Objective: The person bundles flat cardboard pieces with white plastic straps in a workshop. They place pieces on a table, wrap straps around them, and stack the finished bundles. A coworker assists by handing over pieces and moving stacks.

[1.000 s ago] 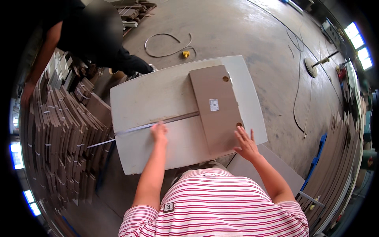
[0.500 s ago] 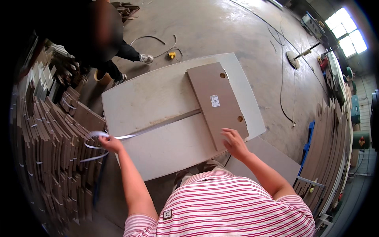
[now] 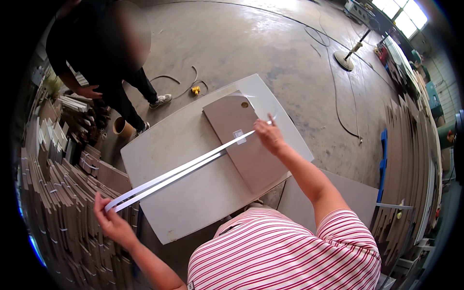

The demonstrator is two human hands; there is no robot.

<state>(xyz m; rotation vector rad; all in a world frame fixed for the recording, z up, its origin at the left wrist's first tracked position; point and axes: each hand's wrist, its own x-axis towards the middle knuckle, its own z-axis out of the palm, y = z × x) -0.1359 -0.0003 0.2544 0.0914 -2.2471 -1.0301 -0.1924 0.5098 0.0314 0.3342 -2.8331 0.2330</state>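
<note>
A white packing strap (image 3: 169, 174) stretches across the worktable. Its upper run ends in my right hand (image 3: 270, 136), closed on it above the taupe panels. At the far left the strap doubles back in a bend at my left hand (image 3: 116, 224), whose fingers curl loosely about it. From there the lower run returns to the side of the panels and goes out of sight by them. The taupe panels (image 3: 256, 166) lie flat, with a round hole near the far end and a white label (image 3: 239, 137) partly crossed by the strap. The right hand covers part of their right edge.
Beneath is a pale board worktable (image 3: 164, 227). Bundled boards (image 3: 58, 208) stand stacked on the left. A person in dark clothes (image 3: 113, 96) stands beyond the far left corner. Cables and a yellow device (image 3: 195, 90) lie on the floor. More panels (image 3: 411, 154) lean at right.
My right hand has moved up and away along the panels, now gripping the strap. My left hand has shifted left and lower. The loose strap is now drawn out into two straight runs.
</note>
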